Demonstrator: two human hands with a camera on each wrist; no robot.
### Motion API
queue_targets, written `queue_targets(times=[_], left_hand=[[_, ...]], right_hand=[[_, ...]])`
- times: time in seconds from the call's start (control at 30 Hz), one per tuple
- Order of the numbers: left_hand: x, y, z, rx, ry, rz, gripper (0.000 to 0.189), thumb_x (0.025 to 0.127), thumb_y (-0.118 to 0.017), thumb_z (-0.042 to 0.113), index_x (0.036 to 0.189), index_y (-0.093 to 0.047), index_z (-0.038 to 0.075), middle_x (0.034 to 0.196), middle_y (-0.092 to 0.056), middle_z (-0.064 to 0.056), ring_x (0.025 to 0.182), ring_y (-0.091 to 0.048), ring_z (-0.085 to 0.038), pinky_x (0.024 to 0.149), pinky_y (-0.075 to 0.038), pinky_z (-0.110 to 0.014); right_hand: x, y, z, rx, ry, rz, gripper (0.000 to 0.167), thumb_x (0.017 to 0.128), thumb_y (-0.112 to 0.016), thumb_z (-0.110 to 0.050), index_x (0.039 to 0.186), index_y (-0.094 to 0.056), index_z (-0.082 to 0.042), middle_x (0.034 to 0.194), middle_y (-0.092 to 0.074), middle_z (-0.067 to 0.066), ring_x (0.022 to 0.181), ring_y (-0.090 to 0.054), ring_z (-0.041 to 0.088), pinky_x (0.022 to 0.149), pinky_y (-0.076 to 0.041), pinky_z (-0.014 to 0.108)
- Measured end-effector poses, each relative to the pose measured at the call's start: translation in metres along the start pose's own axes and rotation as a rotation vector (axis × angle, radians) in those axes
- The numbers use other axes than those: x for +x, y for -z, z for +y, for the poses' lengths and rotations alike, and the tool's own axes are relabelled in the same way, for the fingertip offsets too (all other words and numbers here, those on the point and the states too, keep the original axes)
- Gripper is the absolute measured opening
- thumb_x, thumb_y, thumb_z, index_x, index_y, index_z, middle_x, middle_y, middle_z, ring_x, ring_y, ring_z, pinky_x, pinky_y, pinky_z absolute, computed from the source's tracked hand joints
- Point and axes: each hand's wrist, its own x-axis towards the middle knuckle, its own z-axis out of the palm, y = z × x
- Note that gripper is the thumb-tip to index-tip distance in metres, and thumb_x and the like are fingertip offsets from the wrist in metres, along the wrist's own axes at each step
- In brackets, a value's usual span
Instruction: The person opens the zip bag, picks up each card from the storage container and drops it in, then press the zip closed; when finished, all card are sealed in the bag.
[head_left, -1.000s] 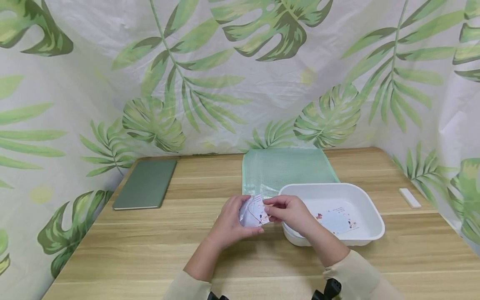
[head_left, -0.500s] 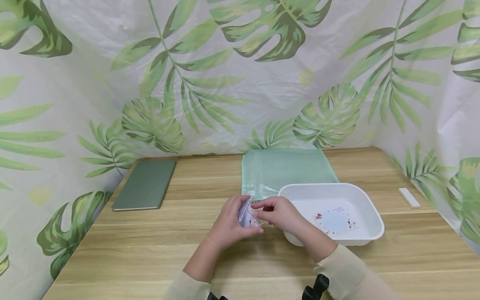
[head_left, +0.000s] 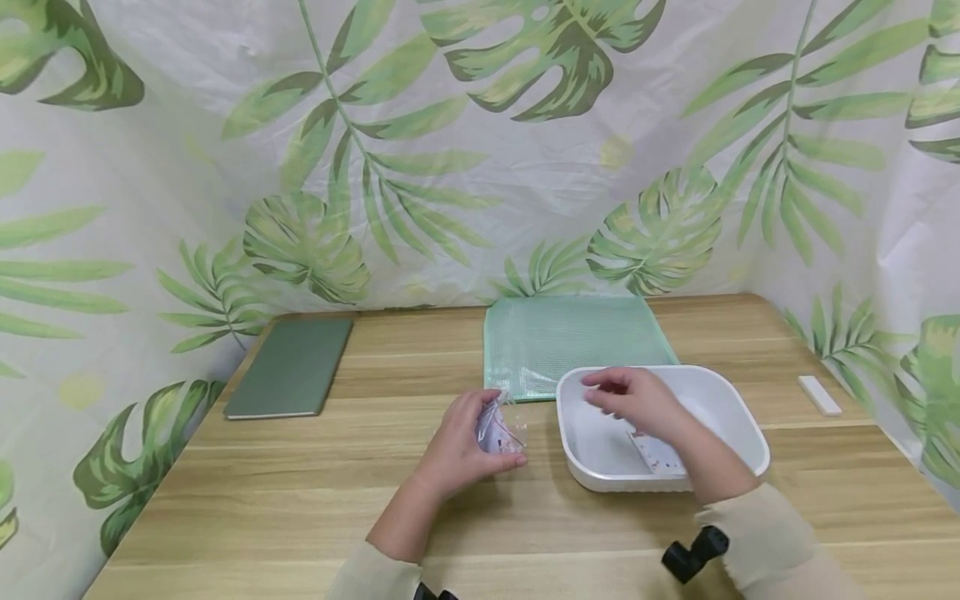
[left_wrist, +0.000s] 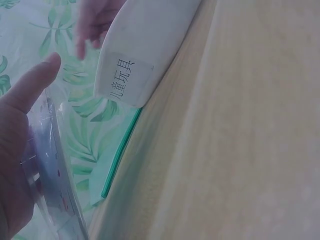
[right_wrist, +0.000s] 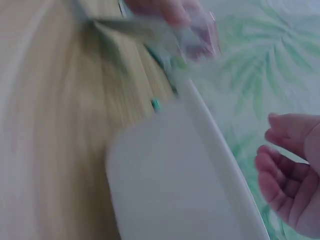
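Note:
My left hand point(head_left: 468, 442) holds a small clear plastic bag point(head_left: 501, 427) upright above the table, with printed white paper inside it. In the left wrist view, the bag point(left_wrist: 57, 175) stands between thumb and palm. My right hand point(head_left: 637, 404) hovers over the white plastic basin point(head_left: 592, 479). Its fingers are loosely bent and nothing shows between them, as the right wrist view of the hand point(right_wrist: 295, 175) also bears out. A card point(head_left: 656, 454) with small printed figures lies in the basin, partly covered by the right forearm.
Behind the basin lies a green mesh zip pouch point(head_left: 570, 333). A dark green notebook point(head_left: 292, 367) is at the far left, and a small white block point(head_left: 820, 396) at the right. The basin's side carries a label point(left_wrist: 125, 77). A leaf-print sheet point(head_left: 450, 167) hangs behind the table.
My right hand has left the bag and moved right, over the basin. The card that jutted from the bag is now down inside it. My left hand stays in place.

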Motion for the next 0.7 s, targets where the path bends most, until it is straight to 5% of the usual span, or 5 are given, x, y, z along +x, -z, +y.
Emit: queue_targets(times=[0.13,0.27,0.43,0.7], left_hand=[[0.0,0.0,0.001,0.0,0.007,0.002,0.091,0.06,-0.092,0.038,0.137,-0.05,0.009,0.125,-0.058,-0.007,0.107,-0.052,-0.019,0.094,-0.048,-0.041],[0.0,0.0,0.001,-0.008,0.019,-0.008,0.092,0.061,-0.092,0.038,0.138,-0.049,0.01,0.126,-0.057,-0.006,0.106,-0.051,-0.018,0.094,-0.048,-0.04],[0.0,-0.001,0.001,-0.017,0.024,-0.012,0.093,0.061,-0.091,0.038,0.139,-0.048,0.01,0.128,-0.056,-0.006,0.106,-0.051,-0.018,0.094,-0.048,-0.04],[0.0,-0.002,-0.001,-0.009,0.01,-0.008,0.093,0.061,-0.091,0.039,0.138,-0.049,0.01,0.125,-0.057,-0.006,0.105,-0.051,-0.017,0.092,-0.049,-0.039]], right_hand=[[-0.007,0.033,0.028,-0.174,-0.098,-0.035,0.033,0.092,-0.066,-0.027,0.116,-0.068,-0.005,0.103,-0.069,0.008,0.09,-0.06,0.018,0.078,-0.051,0.033],[-0.015,0.049,0.047,-0.307,-0.149,-0.048,0.028,0.089,-0.069,-0.022,0.107,-0.068,-0.001,0.095,-0.068,0.007,0.084,-0.058,0.018,0.071,-0.049,0.03],[-0.025,0.052,0.056,-0.387,-0.261,-0.046,0.042,0.084,-0.074,-0.021,0.113,-0.064,0.007,0.1,-0.067,0.017,0.082,-0.058,0.022,0.07,-0.05,0.035],[-0.031,0.042,0.067,-0.518,-0.295,-0.02,0.071,0.073,-0.084,-0.027,0.125,-0.055,0.013,0.122,-0.059,0.034,0.108,-0.057,0.044,0.098,-0.043,0.058]])
